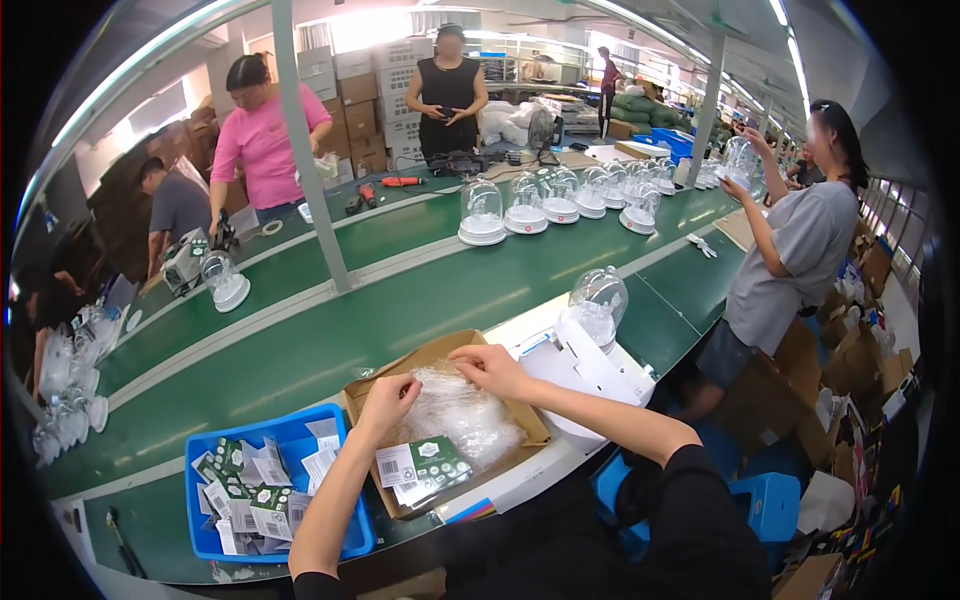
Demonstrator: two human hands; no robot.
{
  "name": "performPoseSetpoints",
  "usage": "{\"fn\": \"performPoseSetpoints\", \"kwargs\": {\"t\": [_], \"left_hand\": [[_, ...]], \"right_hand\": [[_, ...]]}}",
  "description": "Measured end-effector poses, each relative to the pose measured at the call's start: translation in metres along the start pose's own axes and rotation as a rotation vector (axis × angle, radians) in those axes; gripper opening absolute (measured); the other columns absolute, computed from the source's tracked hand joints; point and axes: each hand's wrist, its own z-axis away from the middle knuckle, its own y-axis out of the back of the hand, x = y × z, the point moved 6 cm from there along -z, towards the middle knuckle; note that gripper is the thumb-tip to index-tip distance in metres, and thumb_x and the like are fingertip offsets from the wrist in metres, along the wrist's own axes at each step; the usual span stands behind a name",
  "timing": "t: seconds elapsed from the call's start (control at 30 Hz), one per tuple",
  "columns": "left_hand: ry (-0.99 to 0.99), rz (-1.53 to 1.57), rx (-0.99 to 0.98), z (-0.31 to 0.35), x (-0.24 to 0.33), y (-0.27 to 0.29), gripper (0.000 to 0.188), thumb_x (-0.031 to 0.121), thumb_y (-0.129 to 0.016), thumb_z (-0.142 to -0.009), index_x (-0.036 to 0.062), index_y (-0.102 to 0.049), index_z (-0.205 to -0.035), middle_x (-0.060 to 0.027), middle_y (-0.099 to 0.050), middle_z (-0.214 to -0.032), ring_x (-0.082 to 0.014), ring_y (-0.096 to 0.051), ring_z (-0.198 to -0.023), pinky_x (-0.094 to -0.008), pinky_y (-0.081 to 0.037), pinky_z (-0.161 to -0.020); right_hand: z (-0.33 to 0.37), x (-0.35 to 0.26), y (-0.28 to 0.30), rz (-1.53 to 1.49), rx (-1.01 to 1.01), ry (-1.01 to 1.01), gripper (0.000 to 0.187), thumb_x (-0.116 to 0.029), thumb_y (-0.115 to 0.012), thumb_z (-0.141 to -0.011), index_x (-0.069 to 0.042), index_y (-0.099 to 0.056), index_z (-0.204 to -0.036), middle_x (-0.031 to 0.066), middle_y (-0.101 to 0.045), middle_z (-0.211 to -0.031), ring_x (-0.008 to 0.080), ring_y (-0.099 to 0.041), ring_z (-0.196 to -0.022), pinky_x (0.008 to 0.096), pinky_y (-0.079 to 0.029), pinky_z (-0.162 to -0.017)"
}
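Note:
Over a shallow cardboard tray, both hands are raised close together with fingers pinched. My left hand is at the tray's left side, its fingertips closed on something too thin to make out. My right hand is above the far side, fingers closed; whatever they hold is also too fine to name. Beneath them lies a tangled heap of clear plastic strands. Green and white printed cards rest at the tray's near left corner. An opened white box stands right of the tray.
Left of the tray, a blue bin holds many folded cards. A clear dome sits behind the white box. Across the green conveyor stands a row of domes. One person at the right lifts a dome; others work opposite.

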Motion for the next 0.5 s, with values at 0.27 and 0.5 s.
{"fn": "performPoseSetpoints", "kwargs": {"t": [0.27,0.5], "left_hand": [[0.005,-0.025,-0.036,0.002,0.004,-0.007,0.020,0.016,-0.062,-0.086,-0.0032,-0.064,-0.082,-0.0162,-0.060,-0.064,-0.0224,-0.055,-0.054,-0.0345,-0.044,-0.053],[0.009,0.011,-0.020,0.004,-0.001,-0.009,0.019,0.016,-0.062,-0.087,-0.0030,-0.065,-0.086,-0.0161,-0.060,-0.065,-0.0204,-0.054,-0.054,-0.0328,-0.044,-0.054]], "right_hand": [[-0.009,0.002,-0.015,-0.083,-0.104,-0.049,0.021,-0.018,-0.057,-0.094,0.002,-0.066,-0.094,0.0045,-0.062,-0.069,0.0077,-0.057,-0.059,0.0226,-0.046,-0.052],[-0.009,0.018,-0.033,-0.072,-0.134,-0.004,0.020,-0.016,-0.057,-0.093,0.001,-0.066,-0.097,0.0063,-0.065,-0.076,0.0117,-0.059,-0.064,0.0265,-0.049,-0.060]]}}
